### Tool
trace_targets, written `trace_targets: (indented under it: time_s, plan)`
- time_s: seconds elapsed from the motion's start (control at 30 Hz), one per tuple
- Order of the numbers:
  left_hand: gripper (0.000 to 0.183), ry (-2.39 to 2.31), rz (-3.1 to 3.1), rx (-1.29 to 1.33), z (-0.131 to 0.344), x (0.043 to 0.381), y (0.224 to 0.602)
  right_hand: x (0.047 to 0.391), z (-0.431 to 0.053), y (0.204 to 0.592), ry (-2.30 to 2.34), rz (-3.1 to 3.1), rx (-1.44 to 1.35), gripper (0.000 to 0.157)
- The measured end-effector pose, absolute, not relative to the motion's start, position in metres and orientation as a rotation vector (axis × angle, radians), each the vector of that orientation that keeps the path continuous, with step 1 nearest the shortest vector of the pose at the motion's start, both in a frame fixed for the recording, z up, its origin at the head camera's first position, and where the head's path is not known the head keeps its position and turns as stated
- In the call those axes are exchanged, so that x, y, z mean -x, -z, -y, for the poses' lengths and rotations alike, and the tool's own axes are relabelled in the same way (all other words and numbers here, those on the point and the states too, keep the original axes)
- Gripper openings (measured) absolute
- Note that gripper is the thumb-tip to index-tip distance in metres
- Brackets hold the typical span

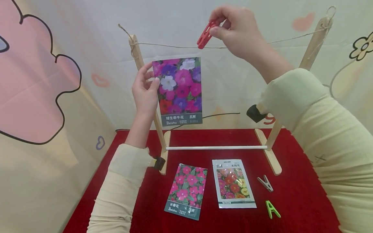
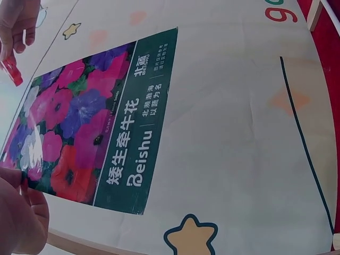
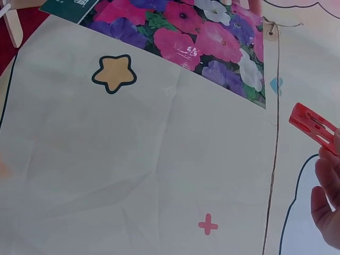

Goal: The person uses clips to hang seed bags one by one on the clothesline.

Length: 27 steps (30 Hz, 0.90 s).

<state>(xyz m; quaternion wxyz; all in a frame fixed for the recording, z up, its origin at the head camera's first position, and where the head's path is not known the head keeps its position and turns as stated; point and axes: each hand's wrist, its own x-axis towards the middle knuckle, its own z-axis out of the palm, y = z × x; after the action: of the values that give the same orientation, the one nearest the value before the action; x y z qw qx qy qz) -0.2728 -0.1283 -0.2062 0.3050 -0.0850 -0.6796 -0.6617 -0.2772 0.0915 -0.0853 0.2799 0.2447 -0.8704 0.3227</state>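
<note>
My left hand (image 1: 145, 92) pinches the left edge of a seed packet (image 1: 182, 94) with pink, purple and white flowers, held upright just below a twine line (image 1: 175, 46). Up at the line, my right hand (image 1: 237, 30) pinches a red clothespin (image 1: 206, 35) between thumb and fingers, its tip overlapping the twine in the head view. From the right wrist, the red clothespin (image 3: 313, 125) shows apart from the packet's top edge. In the left wrist view the packet (image 2: 79, 127) hangs from the thumb and fingers at its side.
The twine runs between two wooden posts (image 1: 316, 43) joined low down by a white rod (image 1: 215, 148). On the red cloth (image 1: 233, 223) lie a pink-flower packet (image 1: 186, 191), a white-bordered packet (image 1: 233, 183), a pale clothespin (image 1: 265, 183) and a green clothespin (image 1: 272, 209).
</note>
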Motion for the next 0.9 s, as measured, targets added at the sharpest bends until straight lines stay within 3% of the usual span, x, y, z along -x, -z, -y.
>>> trace_targets:
  time_s: [0.3,0.57,0.9]
  plan:
    - [0.038,1.762,1.752,0.212,0.124,0.271,0.201,0.279,-0.083,0.083,-0.733,2.384,-0.616,0.027]
    - [0.036,1.779,1.716,0.177,0.116,0.256,0.190,0.281,-0.071,0.080,-0.730,2.414,-0.617,0.024]
    - [0.036,1.771,1.711,0.180,0.114,0.261,0.192,0.282,-0.062,0.080,-0.672,2.415,-0.640,0.021]
